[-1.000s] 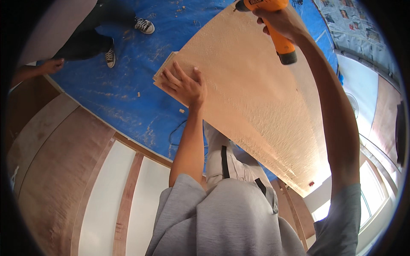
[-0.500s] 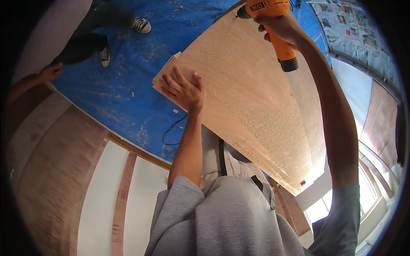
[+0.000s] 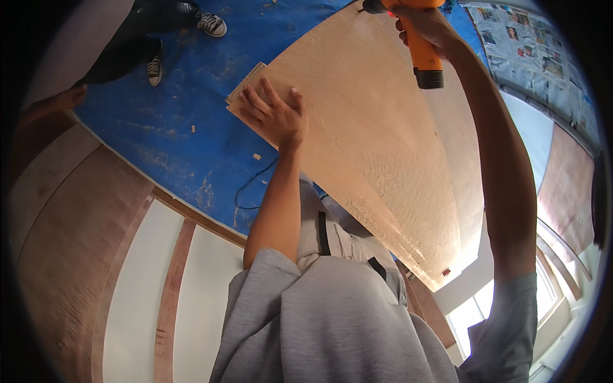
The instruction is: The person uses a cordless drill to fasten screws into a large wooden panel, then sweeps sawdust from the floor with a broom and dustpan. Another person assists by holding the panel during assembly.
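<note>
A large wooden board (image 3: 377, 147), dusted with sawdust, stretches out in front of me. My left hand (image 3: 276, 115) lies on its left corner with the fingers spread flat. At the far end, my right hand (image 3: 426, 30) is wrapped round the handle of an orange cordless drill (image 3: 421, 51). The drill's black chuck points left, with its tip close to the board's far edge. Part of the drill's body is cut off by the top of the picture, and I cannot tell whether the bit touches the wood.
A blue tarp (image 3: 185, 127) with wood chips covers the floor. Another person in dark trousers and sneakers (image 3: 212, 24) stands at the far left. A dark cord (image 3: 246, 186) lies near my left forearm. Newspaper sheets (image 3: 536, 51) hang at the far right.
The drill and my right hand sit slightly higher in the picture, and a small red light now shows by the drill. My left hand stays on the board's corner.
</note>
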Demonstrator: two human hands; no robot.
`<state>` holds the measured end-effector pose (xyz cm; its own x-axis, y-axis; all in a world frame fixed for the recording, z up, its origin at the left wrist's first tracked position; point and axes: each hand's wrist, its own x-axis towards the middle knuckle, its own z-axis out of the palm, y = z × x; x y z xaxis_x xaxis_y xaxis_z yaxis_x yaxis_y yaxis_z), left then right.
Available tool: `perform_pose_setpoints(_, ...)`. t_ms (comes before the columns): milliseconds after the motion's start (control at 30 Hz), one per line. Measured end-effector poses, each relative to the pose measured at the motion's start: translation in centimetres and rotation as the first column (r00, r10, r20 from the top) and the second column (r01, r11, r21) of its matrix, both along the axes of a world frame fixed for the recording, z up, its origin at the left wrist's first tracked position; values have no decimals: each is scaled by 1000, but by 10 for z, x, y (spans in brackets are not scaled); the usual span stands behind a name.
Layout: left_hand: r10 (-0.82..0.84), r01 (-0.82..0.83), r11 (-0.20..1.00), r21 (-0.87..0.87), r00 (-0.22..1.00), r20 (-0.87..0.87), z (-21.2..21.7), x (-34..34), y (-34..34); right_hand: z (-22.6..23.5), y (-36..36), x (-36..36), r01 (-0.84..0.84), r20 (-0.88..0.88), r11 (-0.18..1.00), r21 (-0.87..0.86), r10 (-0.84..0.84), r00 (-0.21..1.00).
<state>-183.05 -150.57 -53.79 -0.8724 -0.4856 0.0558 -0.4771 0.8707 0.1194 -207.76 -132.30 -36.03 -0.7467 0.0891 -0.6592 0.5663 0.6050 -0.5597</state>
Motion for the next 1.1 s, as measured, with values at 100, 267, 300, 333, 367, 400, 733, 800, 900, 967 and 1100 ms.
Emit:
perform_pose_setpoints(100,10,-10,1000,-10,1000,-12,0,-1,0,-5,7,-1,-41,-42,999,-1,41,998)
perform_pose_setpoints(267,10,-11,1000,-26,998,-57,-2,0,1,-3,10,0,-69,-20,997,37,70,997)
perform_pose_setpoints(300,10,-11,1000,-23,999,-51,-2,1,0,-2,9,0,-76,-10,996,36,76,997)
perform_pose_setpoints(333,12,-13,1000,-18,999,-41,-2,1,0,0,8,0,-85,-1,996,36,85,996)
perform_pose_setpoints(367,11,-12,1000,-13,999,-32,-2,1,0,2,7,-1,-91,-9,995,40,91,996)
perform_pose_setpoints(400,14,-15,1000,-17,999,-34,-2,1,0,3,6,-1,-97,-16,994,45,98,995)
perform_pose_setpoints(733,-1,1,1000,11,999,-54,-1,2,0,10,10,3,-146,-33,986,86,150,988)
perform_pose_setpoints(800,0,1,1000,12,998,-59,-2,2,0,13,15,9,-134,-38,989,62,137,990)
perform_pose_setpoints(900,7,-7,1000,4,998,-55,-2,0,0,20,33,30,-264,-136,964,41,267,954)
perform_pose_setpoints(967,21,-21,1000,8,1000,-23,0,-1,-1,25,49,49,-303,-177,952,41,306,936)
perform_pose_setpoints(1100,19,-19,1000,-7,998,-62,3,1,0,25,79,87,-140,-154,988,-58,129,980)
